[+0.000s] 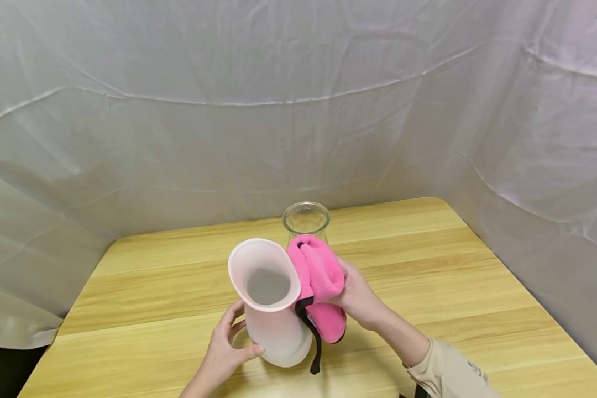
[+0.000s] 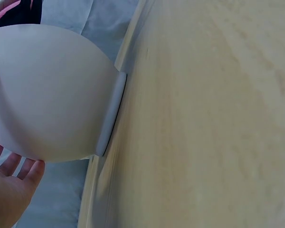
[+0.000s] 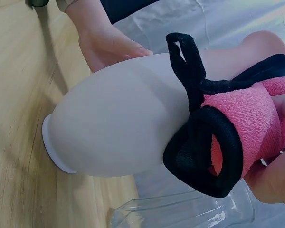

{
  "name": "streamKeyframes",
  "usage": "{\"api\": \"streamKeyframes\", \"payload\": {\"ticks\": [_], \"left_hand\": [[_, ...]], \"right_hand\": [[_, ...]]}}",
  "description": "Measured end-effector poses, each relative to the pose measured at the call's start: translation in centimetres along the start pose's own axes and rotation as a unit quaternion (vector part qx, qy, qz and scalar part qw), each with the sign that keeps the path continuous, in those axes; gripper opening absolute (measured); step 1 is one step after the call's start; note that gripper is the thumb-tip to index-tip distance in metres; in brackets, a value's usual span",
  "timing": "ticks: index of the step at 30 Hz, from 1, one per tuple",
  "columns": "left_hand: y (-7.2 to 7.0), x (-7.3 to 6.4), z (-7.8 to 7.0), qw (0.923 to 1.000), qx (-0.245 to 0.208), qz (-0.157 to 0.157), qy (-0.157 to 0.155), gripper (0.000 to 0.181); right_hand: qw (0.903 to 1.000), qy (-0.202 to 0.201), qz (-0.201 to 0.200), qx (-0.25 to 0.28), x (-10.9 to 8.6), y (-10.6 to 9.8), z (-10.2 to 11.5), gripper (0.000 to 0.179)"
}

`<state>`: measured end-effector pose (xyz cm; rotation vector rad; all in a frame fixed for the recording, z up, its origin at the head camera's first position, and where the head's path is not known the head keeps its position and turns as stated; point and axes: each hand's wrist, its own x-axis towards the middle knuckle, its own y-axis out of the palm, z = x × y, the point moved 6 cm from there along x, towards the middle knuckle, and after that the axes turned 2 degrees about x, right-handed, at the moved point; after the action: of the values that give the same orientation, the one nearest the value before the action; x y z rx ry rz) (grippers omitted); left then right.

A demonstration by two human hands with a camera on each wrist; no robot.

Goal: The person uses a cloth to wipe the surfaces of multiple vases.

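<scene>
A pale vase [image 1: 278, 337], pinkish toward its flared mouth, stands on the table in front of the person. Against its lower left side, the left hand [image 1: 225, 344] grips it with thumb and fingers spread around the body; the fingertips [image 2: 34, 171] show on its surface in the left wrist view. The right hand [image 1: 358, 293] holds a bunched pink towel [image 1: 322, 273] with black edging and a black hanging loop [image 3: 186, 59]. The towel lies against the vase's right side, just below the rim. Part of the right hand is hidden behind the folds.
A clear glass vase [image 1: 306, 218] stands just behind the towel, its lower part hidden. The wood-grain table [image 1: 453, 287] is bordered by grey cloth curtains [image 1: 278, 138] at the back and sides. A dark object shows at the bottom edge near the right sleeve [image 1: 445, 370].
</scene>
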<state>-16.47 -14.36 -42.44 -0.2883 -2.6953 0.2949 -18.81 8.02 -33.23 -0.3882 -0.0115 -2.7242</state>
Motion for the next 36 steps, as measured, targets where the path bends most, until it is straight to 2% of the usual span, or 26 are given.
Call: {"api": "streamKeyframes", "payload": {"ticks": [8,14,25,31,36], "left_hand": [[0.0,0.0,0.1,1.0,0.0,0.001,-0.005,0.079],[0.0,0.0,0.1,1.0,-0.001,0.001,-0.004,0.08],[0.0,0.1,0.0,0.9999,-0.002,0.002,0.013,0.08],[0.0,0.0,0.1,1.0,-0.002,0.001,0.01,0.08],[0.0,0.0,0.2,1.0,-0.001,-0.001,0.003,0.081]], "right_hand": [[0.9999,-0.002,0.009,-0.011,0.0,0.0,-0.2,0.043],[0.9998,0.007,0.014,-0.014,-0.3,-0.2,-1.3,0.043],[0.9979,0.059,-0.005,-0.025,-1.7,-1.1,-5.4,0.052],[0.9967,0.077,0.01,-0.024,-2.8,-1.2,-8.0,0.063],[0.9953,0.091,0.021,-0.025,-3.5,-1.0,-9.8,0.061]]}}
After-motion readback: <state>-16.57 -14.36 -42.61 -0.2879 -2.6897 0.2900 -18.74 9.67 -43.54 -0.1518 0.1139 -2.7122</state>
